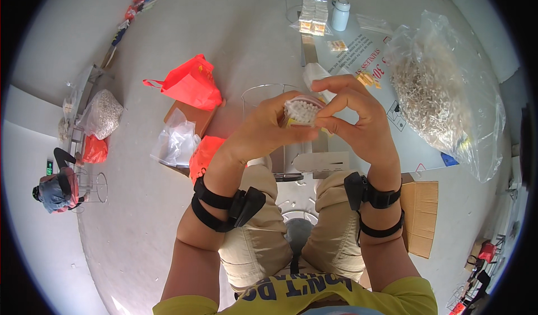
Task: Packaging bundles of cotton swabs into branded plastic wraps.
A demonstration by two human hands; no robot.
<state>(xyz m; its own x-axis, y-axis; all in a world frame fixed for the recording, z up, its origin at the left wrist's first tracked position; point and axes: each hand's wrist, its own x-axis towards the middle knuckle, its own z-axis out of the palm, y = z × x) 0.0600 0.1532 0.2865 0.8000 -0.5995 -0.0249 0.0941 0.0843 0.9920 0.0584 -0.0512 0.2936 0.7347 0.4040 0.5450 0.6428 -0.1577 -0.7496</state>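
Over the front edge of the table I hold a small clear bag of cotton swabs, its white tips facing up at me. My left hand is closed round the bag's left side and underside. With thumb and forefinger together, my right hand pinches the bag's right edge near its opening. To the right on the table lies a big clear plastic sack of loose cotton swabs. Several small yellowish packs lie between my right hand and that sack.
Filled packs are stacked at the table's far end beside a pale blue bottle. On the left stand a red bag and a carton holding clear plastic bags. An open cardboard box is at my right. Another person works far left.
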